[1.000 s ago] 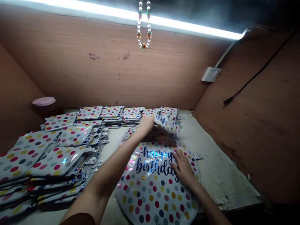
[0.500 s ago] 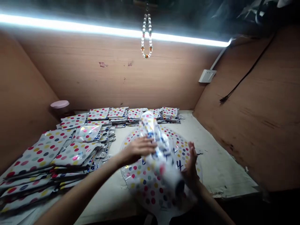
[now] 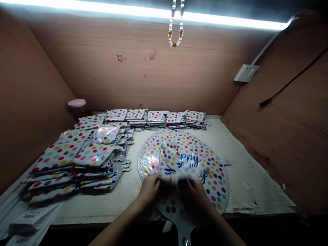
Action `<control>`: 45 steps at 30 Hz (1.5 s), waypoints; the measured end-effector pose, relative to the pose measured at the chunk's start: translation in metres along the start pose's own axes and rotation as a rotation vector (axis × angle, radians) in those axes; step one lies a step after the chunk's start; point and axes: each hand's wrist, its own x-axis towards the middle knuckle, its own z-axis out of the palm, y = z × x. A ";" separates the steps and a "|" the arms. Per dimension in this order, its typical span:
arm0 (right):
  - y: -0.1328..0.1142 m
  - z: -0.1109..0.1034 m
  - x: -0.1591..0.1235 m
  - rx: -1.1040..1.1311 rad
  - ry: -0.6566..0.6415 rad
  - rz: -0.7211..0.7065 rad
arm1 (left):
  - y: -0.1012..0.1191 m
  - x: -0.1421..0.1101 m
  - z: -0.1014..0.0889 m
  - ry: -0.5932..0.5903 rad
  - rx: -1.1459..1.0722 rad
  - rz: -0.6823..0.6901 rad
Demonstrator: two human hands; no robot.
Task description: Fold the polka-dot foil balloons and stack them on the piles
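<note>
Both hands grip a foil balloon (image 3: 168, 158), white with coloured dots and blue lettering, folded into a narrow strip. My left hand (image 3: 150, 188) pinches its left edge. My right hand (image 3: 196, 195) closes on the near right part, where motion blurs the foil. Below the hands lie flat round foil balloons (image 3: 216, 181) in the same dotted print, overlapping on the table, a pale neck pointing toward me. To the left of my left hand rise stacks of folded balloons (image 3: 93, 154), their tabs sticking out on the right.
A row of smaller folded stacks (image 3: 155, 117) lines the back of the table (image 3: 246, 171). A pink-lidded container (image 3: 77, 103) stands at the back left. Labelled white papers (image 3: 30, 218) lie front left. Wooden walls enclose three sides; a bead string (image 3: 174, 42) hangs above.
The blurred, long strip of balloon has been folded over and drawn nearer to me. My hands came closer together, from open to pinching the foil. The view shifted.
</note>
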 end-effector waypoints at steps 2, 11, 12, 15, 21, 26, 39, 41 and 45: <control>-0.009 0.004 0.014 -0.107 0.032 0.159 | 0.007 0.010 0.001 0.027 0.012 -0.214; -0.036 0.026 0.032 -0.485 0.026 0.418 | 0.023 0.035 0.021 0.235 0.385 0.279; -0.037 0.026 0.028 -0.538 0.035 0.408 | 0.020 0.041 0.024 0.164 0.413 0.335; -0.035 0.022 0.008 -0.683 0.116 0.178 | 0.008 0.057 0.035 0.028 0.451 0.342; -0.011 0.008 -0.008 -0.832 0.087 -0.563 | 0.004 0.066 0.022 -0.180 0.409 0.359; -0.004 -0.012 -0.019 -0.556 0.029 -0.770 | -0.001 0.033 -0.022 -0.490 0.247 0.596; 0.003 -0.008 0.003 0.028 0.028 0.299 | 0.019 -0.009 0.014 0.123 0.025 -0.081; 0.000 -0.005 0.019 -0.115 0.006 0.378 | 0.027 -0.002 0.023 0.252 0.140 -0.081; -0.008 -0.005 0.025 -0.237 -0.022 0.386 | 0.037 0.006 0.039 0.079 0.326 0.276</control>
